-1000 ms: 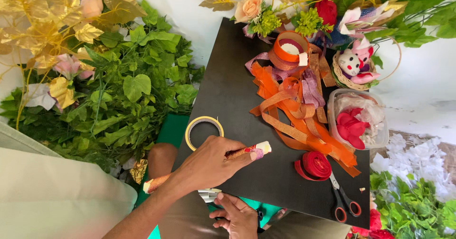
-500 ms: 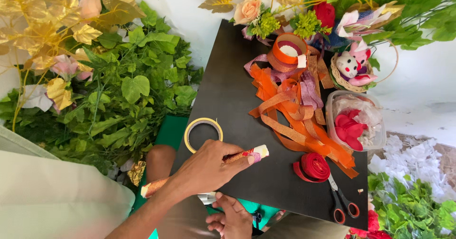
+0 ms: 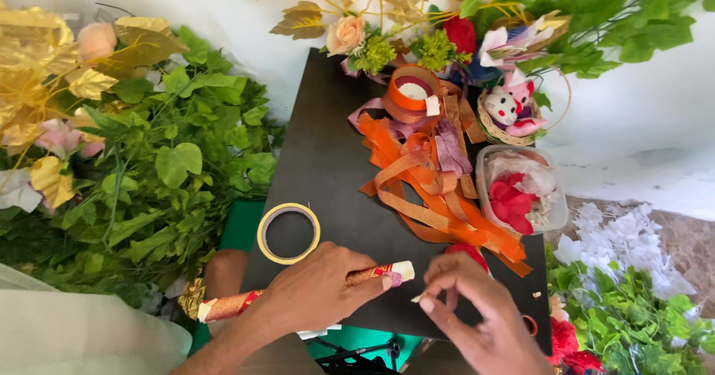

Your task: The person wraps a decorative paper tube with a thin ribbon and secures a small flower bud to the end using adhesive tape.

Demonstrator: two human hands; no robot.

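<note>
Left hand [image 3: 316, 293] closed around a red-and-gold patterned roll [image 3: 298, 291] — fingers wrapped over its middle, white end cap protruding past the fingertips toward the right. Roll held nearly level over the near edge of the black board [image 3: 328, 151], its other end extending left past the wrist, above the bent knee.

Right hand [image 3: 477, 312] positioned just beside the roll's white end, thumb and forefinger pressed together in a pinch on something small and pale; too small to identify. Remaining fingers curled loosely.

Ring of yellow tape [image 3: 288, 233] flat on the board, just beyond the left hand and apart from it. Tangle of orange ribbon [image 3: 424, 178] at board centre, an orange ribbon spool [image 3: 411, 92] behind it. Clear plastic tub [image 3: 521, 189] of red petals at the right edge — small basket [image 3: 514, 114] with a plush toy behind that. Green foliage [image 3: 164, 174] and gold leaves [image 3: 45, 62] on the left.
</note>
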